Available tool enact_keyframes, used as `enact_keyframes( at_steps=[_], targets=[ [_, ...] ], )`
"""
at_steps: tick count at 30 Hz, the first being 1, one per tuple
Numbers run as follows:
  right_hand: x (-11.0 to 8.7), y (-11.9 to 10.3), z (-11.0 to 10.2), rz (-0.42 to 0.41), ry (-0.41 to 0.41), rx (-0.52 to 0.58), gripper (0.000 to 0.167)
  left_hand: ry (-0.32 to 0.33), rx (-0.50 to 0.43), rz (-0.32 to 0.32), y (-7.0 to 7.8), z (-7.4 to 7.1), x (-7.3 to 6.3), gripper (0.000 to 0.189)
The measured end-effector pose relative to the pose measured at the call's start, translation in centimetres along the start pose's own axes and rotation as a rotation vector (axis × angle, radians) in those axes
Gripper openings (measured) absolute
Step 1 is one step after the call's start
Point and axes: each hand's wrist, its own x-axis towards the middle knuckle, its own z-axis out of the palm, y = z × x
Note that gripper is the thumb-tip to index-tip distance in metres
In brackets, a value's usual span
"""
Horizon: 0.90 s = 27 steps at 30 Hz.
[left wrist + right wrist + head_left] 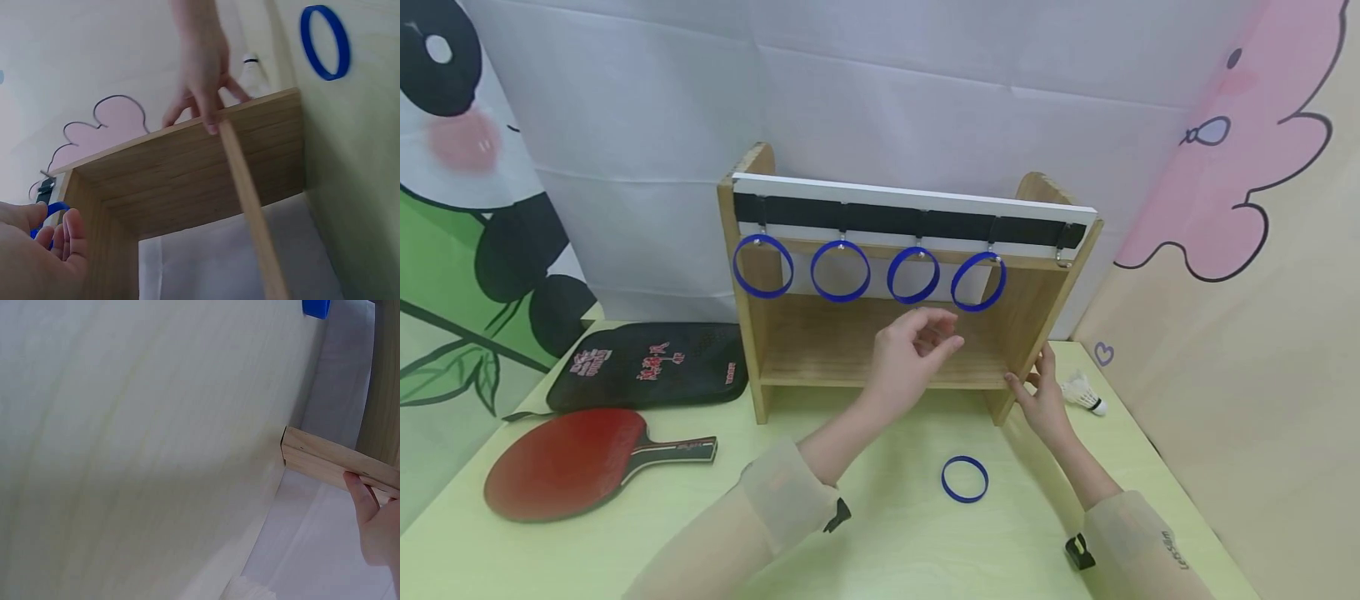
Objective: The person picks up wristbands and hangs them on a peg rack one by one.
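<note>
A small wooden shelf (880, 383) stands on the table, with a white-and-black strip (850, 215) across its top front. From hooks on the strip hang several blue rings, among them the rightmost hanging ring (979, 307). My left hand (910, 362) hovers in front of the shelf just below the rings, fingers loosely bent and nothing held. In the left wrist view its thumb overlaps a blue ring (57, 206). My right hand (1043, 404) grips the shelf's right side panel (337, 456), thumb on the front edge. Another blue ring (965, 479) lies flat on the table before the shelf.
One hook (1063, 257) at the strip's right end bears no ring. A red table tennis bat (568, 462) lies on the left, in front of a black case (655, 367). Right of the shelf is a shuttlecock (1082, 393). Printed cloth hangs behind.
</note>
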Motion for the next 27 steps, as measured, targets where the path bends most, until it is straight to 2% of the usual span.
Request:
enact_keyframes(
  at_steps=[9,13,20,23,27],
  targets=[
    [0.1,0.4,-0.1,-0.013,0.006,-0.005,0.076,-0.178,0.128,0.061,-3.2,0.7,-2.4,0.029],
    [0.0,0.4,-0.1,-0.006,0.001,0.010,0.077,-0.299,0.183,0.085,-4.9,1.1,-3.7,0.034],
    [-0.2,0.2,0.0,0.005,0.001,0.022,0.077,-0.551,0.325,0.080,-7.2,1.5,-5.5,0.041],
    [-0.2,0.1,0.0,0.003,0.002,0.011,0.077,-0.629,0.374,0.112,-8.1,1.7,-6.0,0.043],
    [-0.1,0.0,0.0,0.005,0.002,0.004,0.077,-0.699,0.412,0.151,-9.2,1.9,-6.3,0.044]
  ],
)
